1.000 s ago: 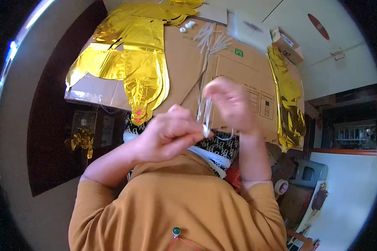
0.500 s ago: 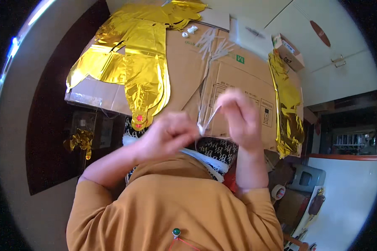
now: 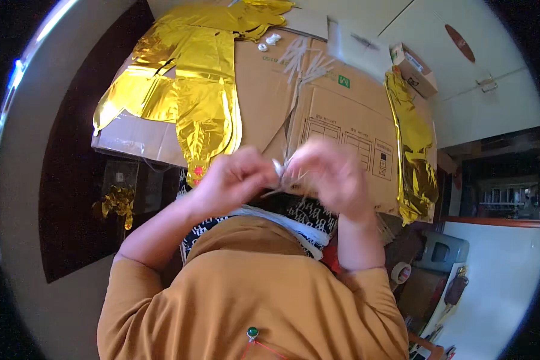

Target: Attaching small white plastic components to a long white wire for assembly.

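Note:
Over the near edge of the cardboard, my two hands nearly meet. My left hand is closed, its thumb and forefinger pinching a small white ribbon bundle. Close beside it, my right hand has bent fingers pressed together on the same white ribbon. Motion blur and the fingers cover most of the ribbon, so how it is wound or knotted cannot be made out. Gold foil balloons lie flat to the left, one tail hanging over the edge near my left wrist.
On the cardboard lie several thin white strips and small white ribbon rolls. More folded gold foil lies along the right edge beside a small open box. A tape roll and grey plastic stool are lower right.
My right hand has come down and left, toward my left hand. The ribbon strand stretched between them has shortened and is now bunched at the fingertips.

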